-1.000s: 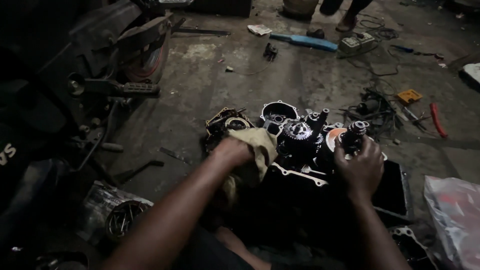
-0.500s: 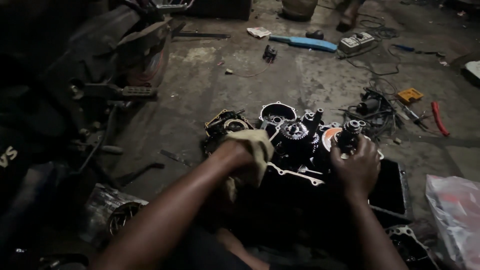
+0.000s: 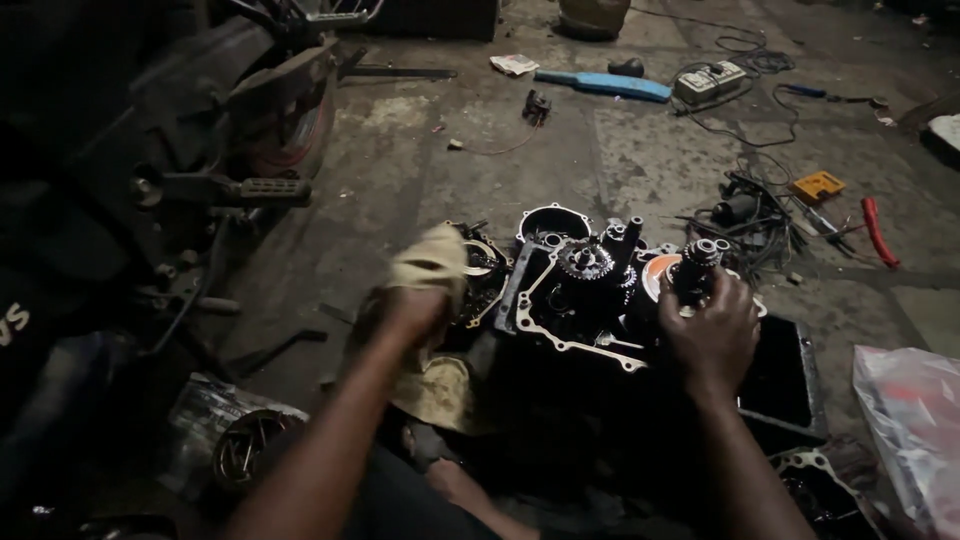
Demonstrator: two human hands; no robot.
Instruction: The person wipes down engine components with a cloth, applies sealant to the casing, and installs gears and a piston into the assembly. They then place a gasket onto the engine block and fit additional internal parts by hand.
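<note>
An opened engine case half with gears and shafts lies on the concrete floor in front of me. My left hand grips a dirty yellowish rag at the case's left edge. The rag hangs down under my wrist to a fold below. My right hand is closed around a stacked gear shaft at the case's right side. A round gear and an upright black shaft stand between my hands.
A motorcycle with a footpeg stands at the left. Tools, wires and a red-handled tool lie at the right. A black tray sits under my right arm, a plastic bag beyond it. A blue flat piece lies far off.
My left hand with the rag has shifted left, off the gears to the case's left edge. The right hand stays on the gear shaft.
</note>
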